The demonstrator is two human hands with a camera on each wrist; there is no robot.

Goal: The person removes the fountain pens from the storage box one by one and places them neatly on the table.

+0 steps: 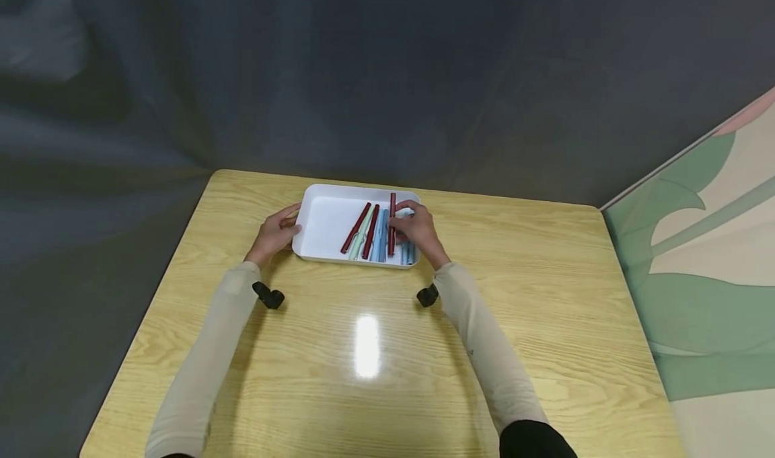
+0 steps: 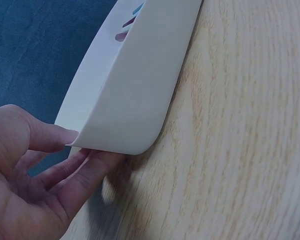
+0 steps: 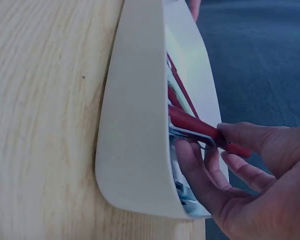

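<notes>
A white tray [image 1: 317, 226] sits near the table's far edge. My left hand [image 1: 271, 237] grips its left end, with the thumb at the rim and the fingers against the outer wall in the left wrist view. Over the tray's right part, my right hand [image 1: 419, 231] pinches a dark red pen [image 3: 192, 123] between thumb and fingers; a clip shows along its side. Two more dark red pens [image 1: 356, 228] lie in the tray, along with pale green pens [image 1: 360, 236] and several blue pens [image 1: 379, 239]. Some blue ones are partly hidden under my right hand.
The wooden table [image 1: 375, 411] spreads out in front of the tray, with a bright reflection on it. A dark curtain [image 1: 387, 81] hangs behind the far edge. To the right stands a green and cream patterned surface [image 1: 702, 310].
</notes>
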